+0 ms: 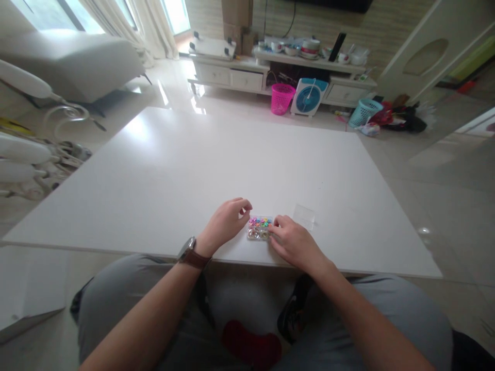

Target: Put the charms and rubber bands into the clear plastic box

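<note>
A small clear plastic box (259,228) with several coloured beads in compartments lies near the front edge of the white table (216,170). My left hand (226,225), with a watch on its wrist, is at the box's left side, thumb and fingers pinched together above its corner. My right hand (292,240) rests against the box's right side with fingers curled on its edge. A clear lid (304,216) lies flat on the table just right of the box, beyond my right hand.
Beyond the table stand a low white cabinet (247,77) with dishes on it, a pink basket (282,98), a blue fan (308,97) and a teal basket (363,112). A grey sofa (73,62) is at the left. My knees are under the table's front edge.
</note>
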Available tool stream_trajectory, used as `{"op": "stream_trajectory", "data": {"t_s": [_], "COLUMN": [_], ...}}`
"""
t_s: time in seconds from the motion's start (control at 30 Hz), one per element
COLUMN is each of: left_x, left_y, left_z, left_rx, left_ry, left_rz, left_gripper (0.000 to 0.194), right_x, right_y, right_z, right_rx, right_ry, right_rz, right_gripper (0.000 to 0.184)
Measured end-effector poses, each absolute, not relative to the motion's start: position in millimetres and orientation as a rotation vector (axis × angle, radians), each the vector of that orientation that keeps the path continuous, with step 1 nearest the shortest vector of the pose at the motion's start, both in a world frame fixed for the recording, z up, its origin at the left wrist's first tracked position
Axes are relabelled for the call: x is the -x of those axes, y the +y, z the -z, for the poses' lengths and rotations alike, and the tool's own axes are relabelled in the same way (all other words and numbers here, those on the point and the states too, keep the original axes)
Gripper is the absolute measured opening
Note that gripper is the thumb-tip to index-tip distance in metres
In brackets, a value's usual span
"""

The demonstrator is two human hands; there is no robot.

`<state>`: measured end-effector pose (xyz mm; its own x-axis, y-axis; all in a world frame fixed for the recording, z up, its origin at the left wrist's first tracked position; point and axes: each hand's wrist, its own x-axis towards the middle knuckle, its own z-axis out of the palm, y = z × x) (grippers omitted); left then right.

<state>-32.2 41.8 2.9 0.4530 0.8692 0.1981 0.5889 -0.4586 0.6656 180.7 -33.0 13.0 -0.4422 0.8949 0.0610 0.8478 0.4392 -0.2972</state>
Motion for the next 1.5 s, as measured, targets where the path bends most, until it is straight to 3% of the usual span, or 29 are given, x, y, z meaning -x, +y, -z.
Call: {"op": "stream_trajectory", "data": {"t_s": [0.2, 0.4, 0.7, 1.07, 1.5], "left_x": [47.6, 40.9, 38.0, 34.1, 43.0], "left_y": [58.8, 62.6, 63.6, 53.2, 62.6], "left_z": [6.2, 20.7, 33.1, -5.8, 14.8], "left_rx": [-2.145, -2.220, -2.287, -2.107, -2.191], "left_ry": [1.445, 1.285, 1.394, 1.249, 1.355], "left_rz": [-0.654, -0.625, -0.332, -0.578, -0.401], "left_gripper": [0.019, 0.025, 0.017, 0.013, 0.015], "right_x": [-184.1, -190.2, -190.2, -189.9, -191.2], "right_y": [-33.7, -30.8, -31.8, -30.8, -29.5], "right_z": [-19.7, -14.5, -18.8, -18.8, -15.9], "right_rx": [1.528, 1.547, 1.559, 1.551, 1.567], "right_ry": [-2.297, -2.295, -2.296, -2.290, -2.293], "right_rz": [-0.326, -0.368, -0.342, -0.339, -0.376], "right_gripper": [0.014, 0.015, 0.013, 0.013, 0.014]}}
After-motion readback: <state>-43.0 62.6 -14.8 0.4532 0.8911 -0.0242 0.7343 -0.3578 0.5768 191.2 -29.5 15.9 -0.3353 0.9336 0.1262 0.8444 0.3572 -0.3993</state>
